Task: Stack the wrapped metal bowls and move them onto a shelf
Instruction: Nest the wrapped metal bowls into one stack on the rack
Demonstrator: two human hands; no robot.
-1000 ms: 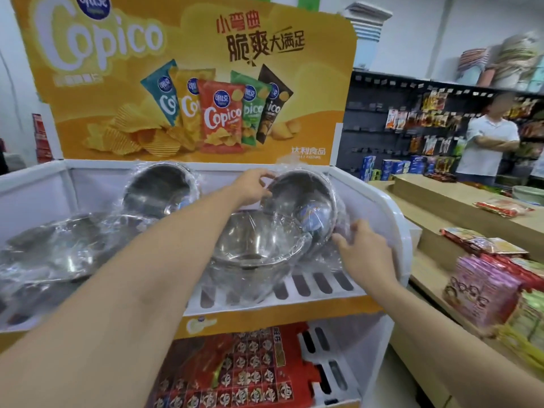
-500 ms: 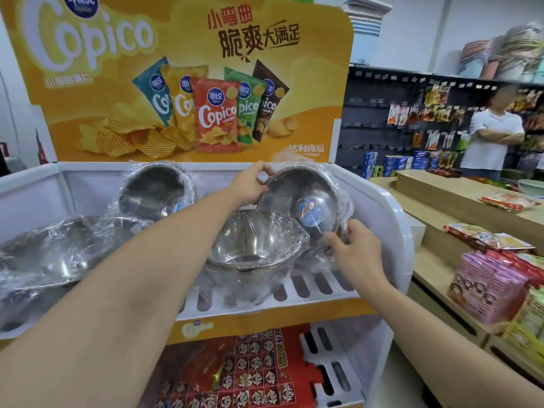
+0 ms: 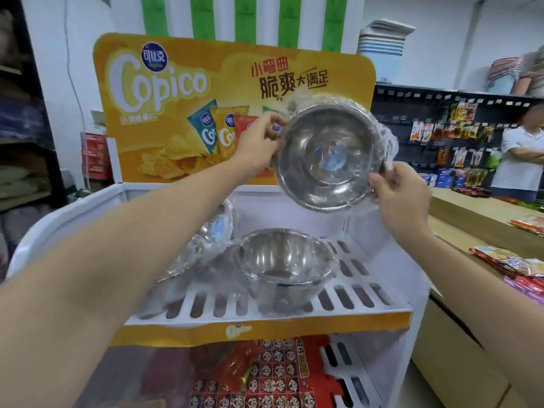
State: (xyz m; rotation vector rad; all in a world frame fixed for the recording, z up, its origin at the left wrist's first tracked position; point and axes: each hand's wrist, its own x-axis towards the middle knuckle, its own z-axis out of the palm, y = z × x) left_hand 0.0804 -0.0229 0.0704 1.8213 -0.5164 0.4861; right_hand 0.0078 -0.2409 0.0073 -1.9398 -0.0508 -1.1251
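- I hold one wrapped metal bowl (image 3: 329, 156) raised in the upper centre of the frame, tilted so its open side faces the camera, in front of the yellow Copico display board (image 3: 182, 92).
- My left hand (image 3: 259, 144) is closed on the bowl's left rim; this grip pinches rim and plastic film together.
- My right hand (image 3: 397, 192) is closed on the lower right rim, fingers curled over the film edge.
- The raised bowl is clear of the shelf (image 3: 347, 293), and touches nothing except both hands.
- A second wrapped bowl (image 3: 285, 263) stands upright on the slotted white shelf, centre of the frame, directly below the raised one.
- Further wrapped bowls (image 3: 212, 231) lie left of it, partly hidden behind my left forearm; I cannot tell their count.
- Below the shelf, at the bottom centre, a lower tier holds red snack packs (image 3: 265, 375).
- At the right edge, a wooden bench (image 3: 482, 213) carries packaged goods, and a person in a white shirt (image 3: 518, 160) stands behind it with folded arms.
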